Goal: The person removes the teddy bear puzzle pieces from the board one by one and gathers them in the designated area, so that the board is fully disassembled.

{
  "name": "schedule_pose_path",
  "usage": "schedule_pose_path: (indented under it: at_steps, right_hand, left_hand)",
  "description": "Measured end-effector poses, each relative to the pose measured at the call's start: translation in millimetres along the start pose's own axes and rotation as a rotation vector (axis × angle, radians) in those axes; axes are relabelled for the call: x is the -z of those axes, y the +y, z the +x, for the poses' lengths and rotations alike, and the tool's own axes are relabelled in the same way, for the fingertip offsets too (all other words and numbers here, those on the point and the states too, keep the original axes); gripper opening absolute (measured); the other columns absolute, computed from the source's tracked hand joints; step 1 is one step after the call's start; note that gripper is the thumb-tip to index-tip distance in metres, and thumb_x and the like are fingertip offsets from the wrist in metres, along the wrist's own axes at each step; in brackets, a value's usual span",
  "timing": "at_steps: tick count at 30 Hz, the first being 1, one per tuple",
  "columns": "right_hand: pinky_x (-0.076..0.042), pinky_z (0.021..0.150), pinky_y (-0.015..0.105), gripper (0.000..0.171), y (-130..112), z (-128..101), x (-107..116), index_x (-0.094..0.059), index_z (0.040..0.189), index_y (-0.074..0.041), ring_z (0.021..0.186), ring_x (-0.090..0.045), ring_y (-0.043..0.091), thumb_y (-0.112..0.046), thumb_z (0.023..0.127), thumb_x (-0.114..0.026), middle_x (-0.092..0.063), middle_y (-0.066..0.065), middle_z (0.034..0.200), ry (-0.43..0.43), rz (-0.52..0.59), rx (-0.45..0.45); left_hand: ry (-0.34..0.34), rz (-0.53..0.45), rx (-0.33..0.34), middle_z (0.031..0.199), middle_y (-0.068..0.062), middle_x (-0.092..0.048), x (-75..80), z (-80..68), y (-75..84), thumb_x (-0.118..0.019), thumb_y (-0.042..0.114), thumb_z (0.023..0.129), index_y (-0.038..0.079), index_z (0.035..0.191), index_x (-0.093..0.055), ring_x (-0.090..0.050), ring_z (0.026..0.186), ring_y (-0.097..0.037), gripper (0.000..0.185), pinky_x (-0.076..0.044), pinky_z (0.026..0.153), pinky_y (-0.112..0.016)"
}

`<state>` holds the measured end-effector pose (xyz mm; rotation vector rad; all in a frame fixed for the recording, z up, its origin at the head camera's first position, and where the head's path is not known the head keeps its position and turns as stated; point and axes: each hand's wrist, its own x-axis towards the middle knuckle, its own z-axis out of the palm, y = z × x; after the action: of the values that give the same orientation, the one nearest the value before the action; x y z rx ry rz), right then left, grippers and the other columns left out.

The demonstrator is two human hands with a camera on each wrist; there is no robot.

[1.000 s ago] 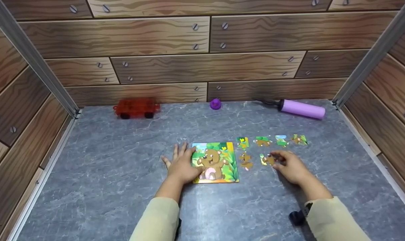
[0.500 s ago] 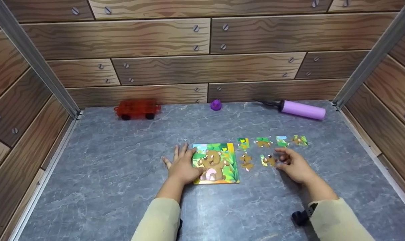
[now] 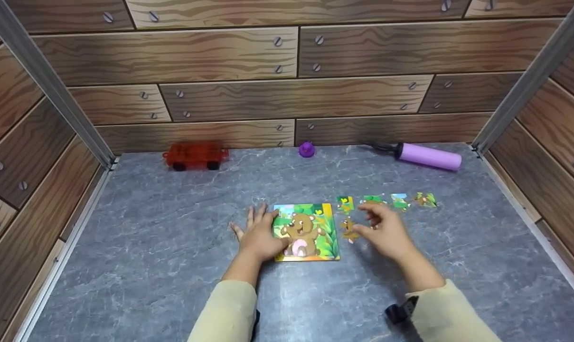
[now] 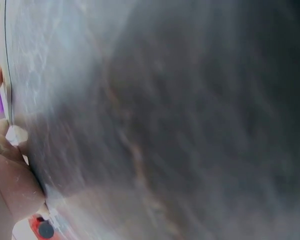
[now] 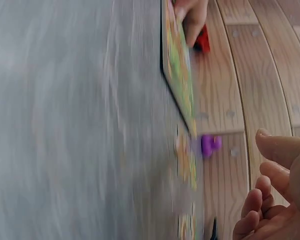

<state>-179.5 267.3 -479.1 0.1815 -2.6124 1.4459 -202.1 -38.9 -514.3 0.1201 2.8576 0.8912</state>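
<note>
At left, the left hand [image 3: 263, 237] rests with fingers spread, its thumb over the left edge of the bear board [image 3: 306, 232], which lies flat on the counter [image 3: 149, 256]. The board looks stiff, light and glossy enough to slide; its edges should give the best hold. Nearly square, it has no clear long axis; the bear's head points to the back wall. Just right of it lies a bear piece [image 3: 348, 230], its long axis running near to far, head at the far end; thin and probably light, it would suit a fingertip pinch at its sides. Farther right, the right hand [image 3: 386, 232] hovers, thumb and fingers apart, apparently holding nothing.
</note>
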Motion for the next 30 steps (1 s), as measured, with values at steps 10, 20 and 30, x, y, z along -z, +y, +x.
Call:
schedule_pose_path:
  at_steps: [10, 20, 30]
  right_hand:
    - [-0.047, 0.063, 0.024, 0.054, -17.5, -14.5, -47.5, -0.068, 0.13, 0.009, 0.073, -0.053, 0.015, 0.0, 0.081, -0.089, -0.062, 0.005, 0.088, -0.13, 0.02, -0.055]
    - [-0.044, 0.062, 0.03, 0.059, -16.7, -20.2, -66.1, -0.068, 0.134, 0.008, 0.071, -0.049, 0.017, 0.001, 0.079, -0.09, -0.058, 0.004, 0.084, -0.223, -0.07, -0.179]
    - [-0.048, 0.069, 0.035, 0.048, -17.8, -19.2, -64.1, -0.074, 0.126, 0.003, 0.078, -0.054, 0.018, -0.007, 0.083, -0.091, -0.061, 0.004, 0.088, -0.27, -0.195, -0.219]
  left_hand:
    - [0.01, -0.016, 0.008, 0.176, -0.008, -0.022, 2.6, 0.2, -1.1, -0.081, 0.045, 0.084, 0.02, 0.158, -0.05, -0.003, 0.163, -0.037, 0.085, 0.015, 0.116, -0.077]
    - [0.007, -0.015, 0.01, 0.176, -0.007, -0.023, 0.2, 0.7, -0.3, -0.081, 0.046, 0.083, 0.021, 0.158, -0.051, -0.002, 0.163, -0.036, 0.085, 0.015, 0.117, -0.077]
    - [0.021, 0.017, -0.001, 0.175, -0.01, -0.022, -2.9, -0.7, 0.6, -0.084, 0.078, 0.067, 0.022, 0.158, -0.051, -0.003, 0.163, -0.039, 0.112, 0.013, 0.116, -0.079]
